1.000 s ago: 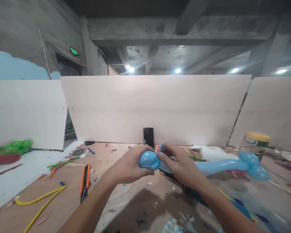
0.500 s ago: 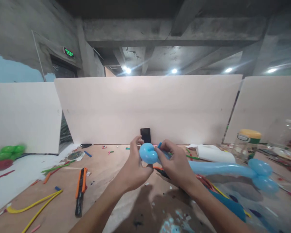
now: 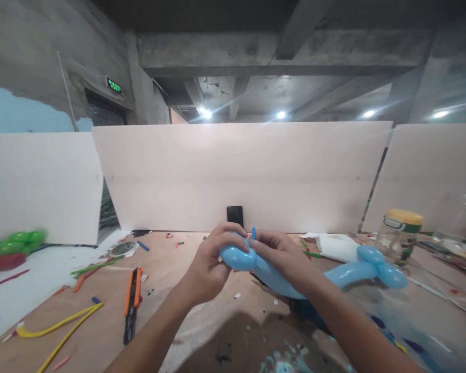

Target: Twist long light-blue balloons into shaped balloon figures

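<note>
Where the table (image 3: 101, 339) comes nearest: brown top, paint-spattered; limp yellow strip (image 3: 68, 339) bent to a V.
Utility knife (image 3: 131, 303): slim, orange and black; markings unreadable.
Left hand (image 3: 212, 264): half-curled, fingers wrapped over the round end of the blue balloon (image 3: 275, 280).
Right hand (image 3: 289, 254): nearly closed, thumb and fingers pinching it just beside its upright tip.
Balloon body: glossy, long, held above the table, passes behind the right hand; two round lobes at the other end.
Jar (image 3: 399, 235): clear, yellow lid, green band; print illegible.
Phone (image 3: 235, 215): black slab, upright by smooth white board (image 3: 241, 176).
Sign (image 3: 114, 85): lit green characters, too blurred to read.
</note>
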Tool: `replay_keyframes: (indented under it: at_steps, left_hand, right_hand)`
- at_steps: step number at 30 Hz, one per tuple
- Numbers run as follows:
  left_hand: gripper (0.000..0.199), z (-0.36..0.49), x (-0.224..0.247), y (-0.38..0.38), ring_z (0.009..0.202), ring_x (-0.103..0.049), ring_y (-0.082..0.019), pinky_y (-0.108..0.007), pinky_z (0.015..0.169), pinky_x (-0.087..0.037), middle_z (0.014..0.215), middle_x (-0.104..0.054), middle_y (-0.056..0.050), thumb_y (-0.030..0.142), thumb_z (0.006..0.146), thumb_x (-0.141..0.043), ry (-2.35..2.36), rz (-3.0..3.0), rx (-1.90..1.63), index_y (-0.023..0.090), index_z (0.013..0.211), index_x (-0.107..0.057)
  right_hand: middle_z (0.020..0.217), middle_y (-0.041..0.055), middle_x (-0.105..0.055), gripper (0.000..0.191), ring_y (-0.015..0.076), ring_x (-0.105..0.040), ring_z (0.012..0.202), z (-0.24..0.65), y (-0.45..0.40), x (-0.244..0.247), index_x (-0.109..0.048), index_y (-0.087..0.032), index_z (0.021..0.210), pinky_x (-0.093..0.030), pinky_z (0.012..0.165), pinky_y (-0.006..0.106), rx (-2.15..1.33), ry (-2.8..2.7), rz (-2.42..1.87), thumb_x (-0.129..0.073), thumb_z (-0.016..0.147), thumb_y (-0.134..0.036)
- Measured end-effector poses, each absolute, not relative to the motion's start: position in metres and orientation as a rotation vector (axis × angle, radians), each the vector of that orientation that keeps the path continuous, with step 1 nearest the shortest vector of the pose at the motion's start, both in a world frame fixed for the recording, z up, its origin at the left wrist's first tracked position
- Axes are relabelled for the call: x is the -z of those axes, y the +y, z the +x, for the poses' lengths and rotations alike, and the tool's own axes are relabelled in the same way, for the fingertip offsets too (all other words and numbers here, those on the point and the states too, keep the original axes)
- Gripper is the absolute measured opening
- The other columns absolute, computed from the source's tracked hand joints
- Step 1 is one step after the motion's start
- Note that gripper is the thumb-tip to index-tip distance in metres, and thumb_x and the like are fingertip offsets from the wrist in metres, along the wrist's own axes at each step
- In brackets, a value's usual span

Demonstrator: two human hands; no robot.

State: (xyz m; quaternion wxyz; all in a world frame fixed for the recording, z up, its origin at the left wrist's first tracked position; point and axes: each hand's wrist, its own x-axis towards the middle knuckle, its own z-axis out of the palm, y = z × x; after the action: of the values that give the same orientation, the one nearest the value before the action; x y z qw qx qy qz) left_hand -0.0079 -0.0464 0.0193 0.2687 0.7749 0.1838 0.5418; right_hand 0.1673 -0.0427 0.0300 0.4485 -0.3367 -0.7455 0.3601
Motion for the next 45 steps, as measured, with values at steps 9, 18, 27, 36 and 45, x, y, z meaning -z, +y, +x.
replay_keyframes:
  at_steps: [9,18,27,36,45]
  left_hand:
    - [0.008,0.018,-0.014,-0.047,0.06,-0.052,-0.011,-0.021,0.057,-0.042,0.066,-0.055,0.003,0.014,0.071,-0.06,0.931,1.612,-1.609,0.018,0.076,-0.054]
    - [0.024,0.016,-0.014,-0.046,0.074,-0.058,-0.016,-0.026,0.069,-0.045,0.078,-0.064,-0.002,0.029,0.07,-0.069,0.907,1.564,-1.477,0.014,0.087,-0.062]
    - [0.018,0.004,-0.021,-0.053,0.067,-0.048,-0.012,-0.022,0.064,-0.039,0.071,-0.052,0.003,0.008,0.063,-0.055,0.617,1.725,-1.342,0.019,0.077,-0.051]
    - [0.015,0.001,-0.021,-0.046,0.064,-0.042,-0.01,-0.021,0.058,-0.036,0.072,-0.045,0.005,0.012,0.074,-0.049,0.86,1.861,-1.285,0.02,0.086,-0.047]
    - [0.014,0.003,-0.015,-0.039,0.056,-0.044,-0.009,-0.019,0.05,-0.033,0.062,-0.052,0.004,0.016,0.061,-0.064,1.035,1.798,-1.177,0.017,0.071,-0.054]
  right_hand:
    - [0.071,0.0016,-0.067,0.014,0.0163,-0.058,0.065,0.169,-0.05,-0.026,-0.064,-0.019,0.076,-0.039,0.063,0.027,-0.056,-1.961,-1.002,-0.051,0.081,-0.017]
    - [0.067,0.0044,-0.061,0.017,0.0177,-0.054,0.066,0.164,-0.05,-0.018,-0.055,-0.02,0.07,-0.034,0.061,0.029,0.373,-2.078,-1.032,-0.046,0.083,-0.015]
    - [0.065,-0.001,-0.055,0.027,0.0128,-0.05,0.06,0.181,-0.045,-0.037,-0.054,-0.018,0.065,-0.038,0.057,0.024,-1.074,-1.855,-0.863,-0.052,0.083,-0.038]
    - [0.065,-0.0029,-0.053,0.019,0.012,-0.046,0.062,0.174,-0.056,-0.037,-0.054,-0.018,0.066,-0.035,0.057,0.023,-0.615,-2.245,-0.842,-0.043,0.08,-0.012]
    - [0.058,-0.0035,-0.047,0.021,0.0099,-0.041,0.055,0.189,-0.05,-0.04,-0.059,-0.016,0.065,-0.03,0.051,0.021,-0.659,-2.405,-0.936,-0.046,0.081,-0.017]
